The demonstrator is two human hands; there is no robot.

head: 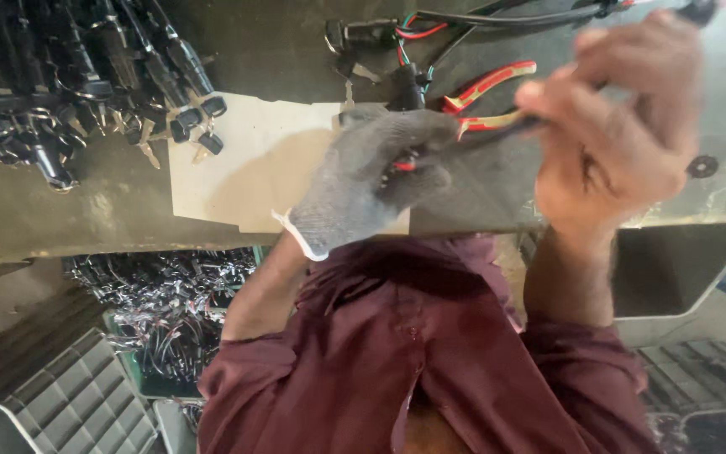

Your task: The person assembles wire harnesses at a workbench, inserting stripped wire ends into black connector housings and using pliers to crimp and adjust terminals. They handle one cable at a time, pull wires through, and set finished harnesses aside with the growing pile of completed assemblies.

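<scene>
The left hand [376,172], in a grey knit glove, sits near the middle of the view with its fingers curled tight around a black cable end [409,160] that shows a bit of red at the grip. The right hand [619,126], bare, is at 2 o'clock from it, fingers closed around the same black cable [497,134], which runs taut between the two hands and on past the right hand toward the upper right corner. Both hands hover just above the surface [86,210], a worn grey-green bench top.

Behind the cable, at 12 o'clock from the gloved hand, lie red-and-yellow-handled pliers [489,97] on the surface. Under and to the 9 o'clock side of the gloved hand lies a pale sheet of cardboard [245,160]. At 10 o'clock, well apart, a heap of black switch-and-key assemblies [86,76] fills the upper left corner. At 12 o'clock, a loose harness [397,34] of black, red and green wires lies near the far edge. A small black washer [702,166], or something like it, sits just beside the right hand at 3 o'clock; blur makes it hard to be sure. Below the bench edge, at 7 o'clock, a crate of tangled wiring [170,311] stands on the floor.
</scene>
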